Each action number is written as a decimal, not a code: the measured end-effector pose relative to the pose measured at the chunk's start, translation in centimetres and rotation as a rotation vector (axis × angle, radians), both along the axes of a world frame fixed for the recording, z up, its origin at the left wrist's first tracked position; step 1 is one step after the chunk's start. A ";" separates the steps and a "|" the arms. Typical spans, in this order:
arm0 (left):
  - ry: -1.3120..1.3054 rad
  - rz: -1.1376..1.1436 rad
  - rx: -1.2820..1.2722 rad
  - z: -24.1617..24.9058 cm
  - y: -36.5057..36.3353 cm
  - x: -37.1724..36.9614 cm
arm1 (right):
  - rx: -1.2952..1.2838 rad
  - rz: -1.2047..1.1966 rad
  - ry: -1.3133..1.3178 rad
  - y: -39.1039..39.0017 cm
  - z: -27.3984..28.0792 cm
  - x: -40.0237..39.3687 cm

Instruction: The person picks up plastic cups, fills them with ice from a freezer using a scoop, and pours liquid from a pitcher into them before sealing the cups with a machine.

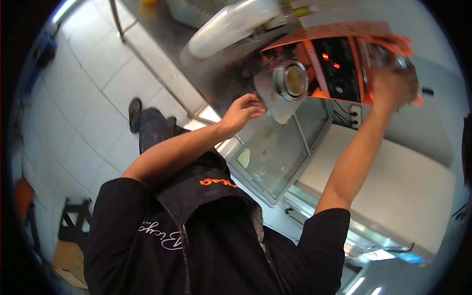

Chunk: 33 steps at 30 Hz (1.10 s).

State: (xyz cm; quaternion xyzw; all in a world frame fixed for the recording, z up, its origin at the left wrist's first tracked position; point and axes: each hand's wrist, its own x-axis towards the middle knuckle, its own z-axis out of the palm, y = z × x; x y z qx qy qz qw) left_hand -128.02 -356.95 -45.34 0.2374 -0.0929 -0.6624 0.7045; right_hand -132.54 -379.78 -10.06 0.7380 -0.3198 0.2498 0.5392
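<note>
My left hand (243,114) is beside the metal tray (283,112) of an orange machine (363,64), fingertips right at the tray's edge. Its fingers are loosely bent and apart, with nothing in them. On the tray sits a round metal ring (280,81), and inside it shows a yellowish-brown surface (295,81). My right hand (395,88) reaches to the machine's far end, over a shiny, clear-looking part (400,63). Motion smears its fingers there. Red digits glow on the black control panel (337,69) between the two hands.
A long white appliance part (231,27) stands above the steel counter (169,24). Below the machine are a glass-topped cabinet (273,152) and a pale worktop (388,172). Cords run to a wall socket (356,115). A cardboard box (69,260) lies on the tiled floor (73,123).
</note>
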 end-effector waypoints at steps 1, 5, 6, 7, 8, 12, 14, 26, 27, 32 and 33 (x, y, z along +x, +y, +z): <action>-0.028 0.010 -0.012 0.3 0.1 -0.1 | 0.006 -0.095 0.003 0.6 -0.2 -0.1; -0.133 0.070 -0.084 -0.5 -0.5 -0.7 | 0.017 -0.119 0.047 1.6 -0.4 -0.1; -0.105 0.085 -0.082 -0.3 -0.1 -0.9 | 0.083 -0.173 0.032 2.7 0.1 0.3; -0.077 0.098 -0.075 -0.2 0.2 -0.8 | 0.154 -0.228 0.016 3.3 0.5 0.7; -0.100 0.082 -0.082 -0.3 0.3 -0.7 | 0.148 -0.247 0.008 3.4 1.2 1.0; -0.080 0.057 -0.122 -0.5 0.4 -0.3 | 0.320 -0.187 -0.028 0.8 2.6 1.2; -0.096 0.043 -0.112 -0.4 0.4 0.0 | 0.320 -0.156 -0.033 0.7 1.4 1.0; -0.143 0.048 -0.043 1.5 1.2 0.9 | -0.108 -0.088 0.081 2.9 -4.3 0.8; -0.151 0.050 -0.037 1.5 1.3 0.9 | -0.099 -0.081 0.086 3.0 -4.2 0.6; -0.194 0.091 -0.009 1.7 1.2 0.5 | -0.034 -0.175 0.135 5.1 -4.8 0.8; -0.197 0.090 -0.011 1.6 1.1 0.4 | -0.016 -0.157 0.140 5.1 -4.8 0.7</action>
